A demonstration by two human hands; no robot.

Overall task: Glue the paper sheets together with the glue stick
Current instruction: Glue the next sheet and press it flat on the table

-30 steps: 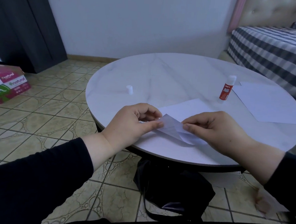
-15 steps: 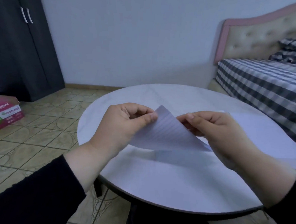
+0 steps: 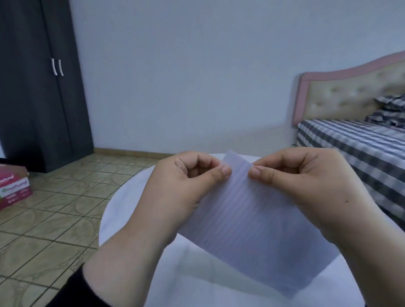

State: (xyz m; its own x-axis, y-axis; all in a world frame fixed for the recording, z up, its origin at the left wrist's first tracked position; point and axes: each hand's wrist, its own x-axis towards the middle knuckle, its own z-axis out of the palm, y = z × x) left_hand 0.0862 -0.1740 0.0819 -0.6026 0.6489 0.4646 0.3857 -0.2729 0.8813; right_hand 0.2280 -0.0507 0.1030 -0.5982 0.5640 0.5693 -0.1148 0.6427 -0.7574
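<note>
Head camera looks over two bare hands raised in the middle of the frame, holding a white lined paper sheet (image 3: 251, 222) up above a round white marble-look table (image 3: 127, 210). Left hand (image 3: 182, 187) has its fingers curled, with thumb and forefinger pinching the sheet's upper edge at centre. Right hand (image 3: 313, 184), also curled, pinches the same upper edge just beside the left thumb, so the two thumbs nearly meet. From that pinched top the sheet hangs down and toward the lower right of the frame, its lower corner clear of the tabletop, casting a soft shadow on it. Black sleeves cover both forearms at the bottom edge. At upper left stands a dark grey two-door wardrobe (image 3: 35, 72). A pink and green cardboard box (image 3: 2, 188) sits on the tiled floor at left. At right is a bed with a grey checked cover (image 3: 363, 149) and a padded beige headboard.
</note>
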